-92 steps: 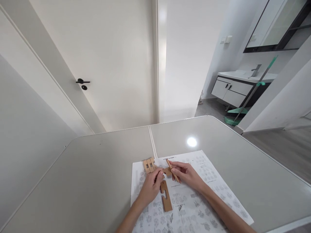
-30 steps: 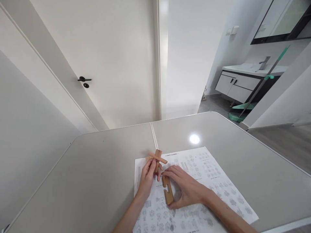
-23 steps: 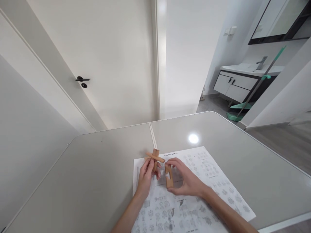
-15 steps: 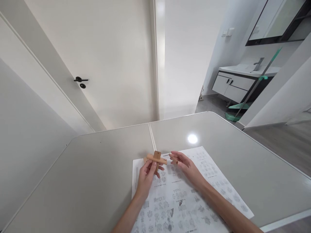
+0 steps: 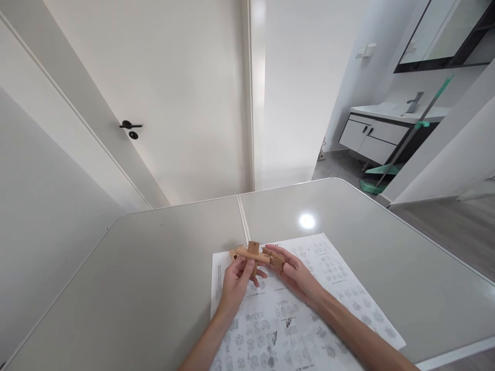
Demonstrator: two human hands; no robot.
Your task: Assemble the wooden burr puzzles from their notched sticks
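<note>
Crossed wooden puzzle pieces (image 5: 253, 248) are held in my left hand (image 5: 234, 286), its thumb pressed on the near side and its fingers curled beneath. One piece lies crosswise and a darker one stands across it, with small dark marks on their ends. My right hand (image 5: 303, 281) grips another wooden puzzle piece (image 5: 277, 261) between thumb and fingers. That piece meets the right end of the crosswise one; whether they interlock I cannot tell. Both hands are over a large printed instruction sheet (image 5: 286, 309) with rows of small grey drawings.
The sheet lies on a grey folding table (image 5: 154, 288) with a seam (image 5: 243, 216) down its middle. Behind it stands a closed door with a black handle (image 5: 131, 125). At the right are a washbasin cabinet (image 5: 373, 136) and a green broom and dustpan (image 5: 381, 170).
My right hand has moved left, bringing its wooden puzzle piece up against the crossed pieces. My left hand has shifted slightly right with its pieces.
</note>
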